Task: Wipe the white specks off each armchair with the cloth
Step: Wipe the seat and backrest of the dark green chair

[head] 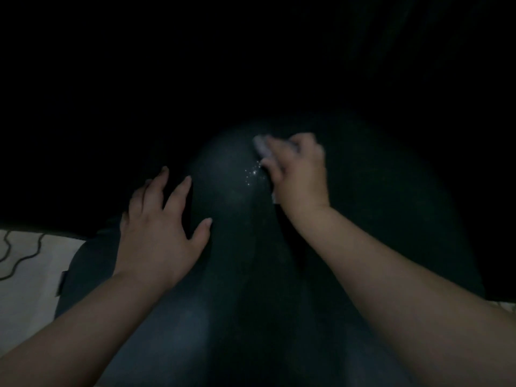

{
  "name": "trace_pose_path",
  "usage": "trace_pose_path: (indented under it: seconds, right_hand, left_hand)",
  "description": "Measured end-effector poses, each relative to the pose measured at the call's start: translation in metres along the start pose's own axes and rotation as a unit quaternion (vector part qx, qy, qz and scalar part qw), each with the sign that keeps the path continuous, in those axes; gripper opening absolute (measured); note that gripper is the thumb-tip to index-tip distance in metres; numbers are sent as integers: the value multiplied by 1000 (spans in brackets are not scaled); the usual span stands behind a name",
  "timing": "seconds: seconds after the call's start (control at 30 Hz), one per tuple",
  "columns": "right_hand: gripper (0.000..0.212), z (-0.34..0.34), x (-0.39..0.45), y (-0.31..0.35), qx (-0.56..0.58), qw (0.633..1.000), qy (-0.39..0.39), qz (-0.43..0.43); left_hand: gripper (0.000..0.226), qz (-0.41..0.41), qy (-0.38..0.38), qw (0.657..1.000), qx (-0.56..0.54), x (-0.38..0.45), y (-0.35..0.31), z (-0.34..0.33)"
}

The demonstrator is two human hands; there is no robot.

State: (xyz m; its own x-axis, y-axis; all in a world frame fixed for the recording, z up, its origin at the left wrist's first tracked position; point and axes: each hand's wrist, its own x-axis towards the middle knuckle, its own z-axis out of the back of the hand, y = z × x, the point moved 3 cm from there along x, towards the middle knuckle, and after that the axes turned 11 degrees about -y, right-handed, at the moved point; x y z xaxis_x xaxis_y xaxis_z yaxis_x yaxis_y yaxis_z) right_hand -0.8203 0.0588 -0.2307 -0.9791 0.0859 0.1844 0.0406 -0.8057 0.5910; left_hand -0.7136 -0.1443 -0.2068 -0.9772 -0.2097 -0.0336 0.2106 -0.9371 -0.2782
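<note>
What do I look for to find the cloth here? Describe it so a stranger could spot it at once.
Start from the dark armchair filling the middle of the view, with two bare forearms reaching over it. Follow the right hand to its curled fingers: the cloth is the small pale wad bunched in that grip. It sits just above the white specks, and is one soft lump, not scattered dots.

No legible text; pic prob. too dark.

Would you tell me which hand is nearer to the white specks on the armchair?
Right. The right hand, gripping the cloth, sits just beside the white specks; the left hand rests farther away, lower left.
</note>
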Motion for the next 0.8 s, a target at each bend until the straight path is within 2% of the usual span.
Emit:
trace_pose_path:
  seconds: [0.07, 0.1, 0.17, 0.27, 0.3, 0.33, 0.37, 0.43, 0.5, 0.57, 0.67, 0.7, 0.73, 0.8]
  right_hand:
    - [37, -4, -12, 21, 21, 984, 70, 162]
    - [36, -2, -8, 22, 8, 974, 88, 207]
    - [34, 4, 12, 7, -27, 981, 55, 186]
    - [35, 13, 32, -21, -33, 999, -36, -1]
    - [36, 11, 26, -18, -24, 999, -38, -22]
    - [35, 7, 15, -7, -16, 1000, -20, -6]
    - [35, 1, 0, 6, -10, 999, 13, 50]
    - [34, -4, -31, 34, 19, 976, 92, 195]
    - [35, -2, -40, 39, 20, 953, 135, 271]
    - [35, 2, -20, 27, -12, 971, 86, 224]
    - [35, 7, -2, 8, -33, 999, -27, 10]
    - [34, 4, -9, 13, -32, 999, -30, -4]
    - [34, -1, -21, 24, -30, 999, -2, 22]
    - [35, -8, -54, 48, 13, 985, 83, 149]
  left_hand:
    - [75, -1, 3, 1000, 2, -3, 3, 0]
    - [75, -3, 5, 1000, 3, -5, 4, 0]
    - [75, -7, 6, 1000, 1, -7, 8, 1]
    - [76, 2, 11, 1000, -3, -11, 17, 1]
    - [77, 5, 14, 1000, -4, -12, 20, 1]
    - [78, 5, 16, 1000, -5, -14, 21, 0]
    - [78, 3, 16, 1000, -4, -15, 21, -1]
    - [79, 2, 18, 1000, -5, -18, 22, -2]
    - [79, 2, 23, 1000, -6, -21, 22, -1]
    - [80, -2, 28, 1000, -1, -24, 23, -1]
    - [81, -1, 41, 999, 3, -27, 27, 0]
    - [81, 2, 43, 999, 1, -28, 28, 0]
    - [81, 4, 44, 999, -1, -28, 28, 1]
    - [82, 7, 45, 999, -5, -31, 26, 1]
